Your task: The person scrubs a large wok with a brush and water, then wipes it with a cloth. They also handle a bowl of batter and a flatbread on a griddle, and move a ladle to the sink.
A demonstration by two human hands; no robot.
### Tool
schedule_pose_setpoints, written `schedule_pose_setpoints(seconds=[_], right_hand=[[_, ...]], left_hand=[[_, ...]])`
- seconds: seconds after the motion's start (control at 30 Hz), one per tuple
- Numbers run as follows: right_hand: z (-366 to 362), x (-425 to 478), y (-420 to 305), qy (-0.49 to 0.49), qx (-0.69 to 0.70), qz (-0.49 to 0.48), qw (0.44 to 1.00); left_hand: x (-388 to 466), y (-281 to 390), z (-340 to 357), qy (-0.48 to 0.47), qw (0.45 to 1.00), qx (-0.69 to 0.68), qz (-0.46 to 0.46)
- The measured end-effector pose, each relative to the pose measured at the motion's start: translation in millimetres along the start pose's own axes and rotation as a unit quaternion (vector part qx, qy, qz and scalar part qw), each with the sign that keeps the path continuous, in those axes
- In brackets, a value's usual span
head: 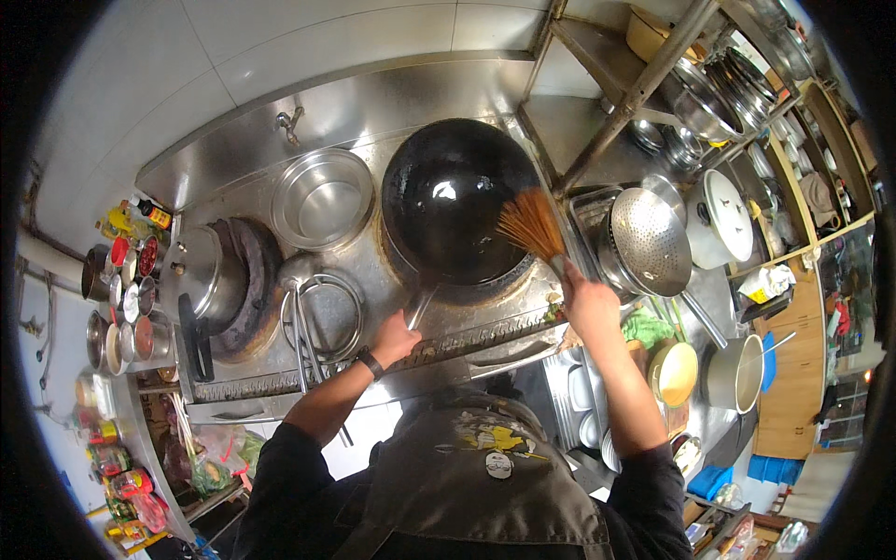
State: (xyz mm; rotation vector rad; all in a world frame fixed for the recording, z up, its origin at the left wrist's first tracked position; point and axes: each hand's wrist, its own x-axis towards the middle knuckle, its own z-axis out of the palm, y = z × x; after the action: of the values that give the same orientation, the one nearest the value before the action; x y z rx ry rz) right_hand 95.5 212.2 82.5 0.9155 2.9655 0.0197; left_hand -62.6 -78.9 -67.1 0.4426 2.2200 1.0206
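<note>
My left hand (396, 340) grips the metal handle of a large black wok (455, 203), which rests on the right burner of a steel range. Glare shows on the wok's dark inner face; whether liquid lies in it, I cannot tell. In my right hand (591, 301) is a bamboo wok brush (533, 227), its bristles over the wok's right rim. A round steel basin (322, 199) stands left of the wok. Below the basin, a ladle (297, 269) and other long-handled tools lie over a round steel vessel (329, 315).
On the left burner sits a lidded pressure cooker (203, 273), with seasoning bowls (133, 301) farther left. A perforated strainer (651, 238) rests over a pot at the right, its handle (703, 318) sticking out. A metal rack post (637, 94) slants at the upper right.
</note>
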Motion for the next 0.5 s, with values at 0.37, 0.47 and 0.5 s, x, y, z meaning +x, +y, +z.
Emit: schedule_pose_setpoints(seconds=[0.37,0.47,0.5], right_hand=[[71,28,-30,-0.055,0.167,-0.028,0.984],[84,20,-43,-0.041,0.273,-0.033,0.961],[90,19,-44,-0.042,0.294,-0.03,0.954]], left_hand=[[11,-6,-6,0.068,0.977,0.187,0.081],[12,-12,-3,0.094,0.97,0.191,0.116],[12,-10,-3,0.102,0.967,0.193,0.133]])
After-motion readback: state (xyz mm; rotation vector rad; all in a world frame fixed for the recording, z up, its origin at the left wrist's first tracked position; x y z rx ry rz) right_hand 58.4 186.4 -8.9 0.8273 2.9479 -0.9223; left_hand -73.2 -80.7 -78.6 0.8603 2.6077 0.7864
